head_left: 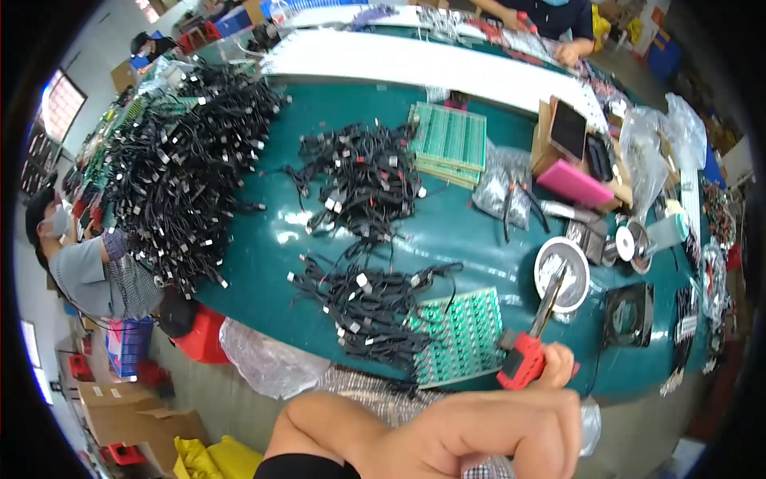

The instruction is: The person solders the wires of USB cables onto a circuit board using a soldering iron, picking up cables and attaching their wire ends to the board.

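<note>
My right hand is wrapped round the red handle of a soldering iron. Its metal shaft slants up and away, the tip over a round pale bowl with silvery material inside. Close to the camera, my left hand reaches across from the lower left with its fingers curled; whatever they may hold is hidden. Beyond the hands lies a green circuit board panel with rows of small parts. A bundle of black USB cables touches the panel's left side.
More black cables lie in a middle pile and a large left heap. Stacked green boards, pliers, a pink box and a black square fan are on the green table. Co-workers sit left and across.
</note>
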Motion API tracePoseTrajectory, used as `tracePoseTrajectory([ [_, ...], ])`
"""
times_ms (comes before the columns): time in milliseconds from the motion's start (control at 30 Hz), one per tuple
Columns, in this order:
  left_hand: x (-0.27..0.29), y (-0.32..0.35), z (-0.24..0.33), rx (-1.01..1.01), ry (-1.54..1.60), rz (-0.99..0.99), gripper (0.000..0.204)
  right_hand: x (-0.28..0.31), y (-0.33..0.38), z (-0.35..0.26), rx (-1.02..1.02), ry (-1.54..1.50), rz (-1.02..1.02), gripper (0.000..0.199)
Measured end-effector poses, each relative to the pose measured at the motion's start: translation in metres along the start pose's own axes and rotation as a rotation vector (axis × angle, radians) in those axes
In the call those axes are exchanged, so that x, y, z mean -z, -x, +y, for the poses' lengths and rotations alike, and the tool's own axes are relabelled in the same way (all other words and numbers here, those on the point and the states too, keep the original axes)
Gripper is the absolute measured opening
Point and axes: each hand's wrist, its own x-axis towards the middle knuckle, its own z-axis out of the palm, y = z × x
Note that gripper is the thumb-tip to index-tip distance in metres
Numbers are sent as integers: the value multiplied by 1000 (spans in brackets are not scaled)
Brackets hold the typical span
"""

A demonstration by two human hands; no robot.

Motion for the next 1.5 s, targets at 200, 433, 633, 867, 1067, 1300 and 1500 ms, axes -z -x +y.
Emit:
tracePoseTrajectory([
  [200, 22, 4, 27, -67, -28, -33, 22, -6, 15, 22, 67, 97, -4, 42],
  [433, -16, -7, 78, 139, 367, 293, 37, 7, 15, 16, -2, 180, -116, 51],
  [633, 21, 26, 51, -176, 253, 93, 49, 5, 5, 5, 25, 155, -149, 50],
  [867, 55, 55, 85, 251, -104, 29, 44, 7, 13, 12, -12, 62, -158, 54],
  [1067, 103, 109, 142, 659, -1756, 363, 15, 14, 11, 16, -34, -7, -124, 52],
  [1300, 127, 140, 154, 607, -2292, -19, 28, 8, 11, 18, -14, -69, -82, 48],
  [1500, 121, 141, 164, 518, -2358, -68, 25, 9, 9, 15, 1, -41, -98, 43],
])
